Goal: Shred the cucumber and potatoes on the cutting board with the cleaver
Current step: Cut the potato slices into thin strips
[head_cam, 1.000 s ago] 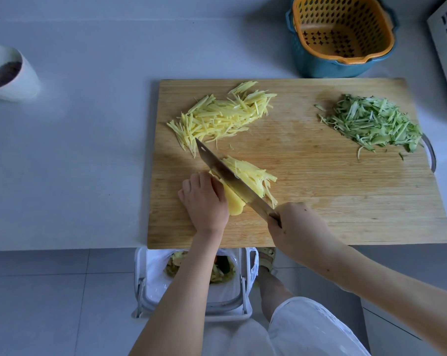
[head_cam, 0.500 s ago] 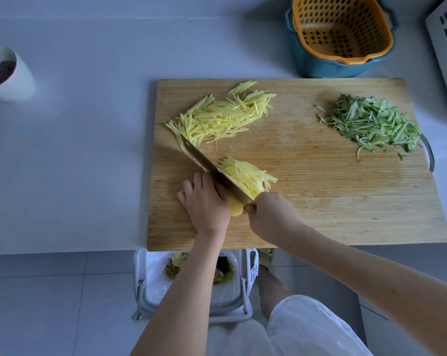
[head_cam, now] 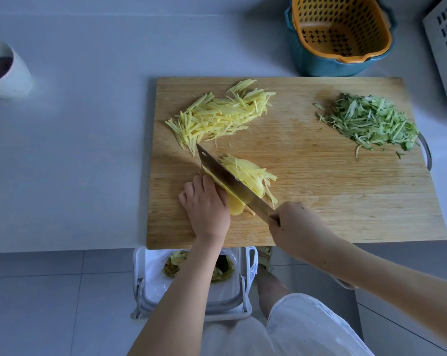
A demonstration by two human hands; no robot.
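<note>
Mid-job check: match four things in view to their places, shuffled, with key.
1. steel cleaver
2. pile of green cucumber shreds
3. orange perforated plastic basket
4. white cup

A. pale counter, far left
B. right end of the wooden cutting board
C. inside the blue tub
D. gripped by the right hand, on yellow potato slices

Pairs: 1-D, 2-B, 3-C, 4-A

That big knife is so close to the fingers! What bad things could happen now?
1. The cleaver blade lies right against the left hand holding the potato slices; a slip could nick a knuckle.
2. The stack looks small, so it may slide and cut unevenly.
3. The cutting board sits at the counter's front edge; hard chopping might nudge it toward the bin below.
</note>
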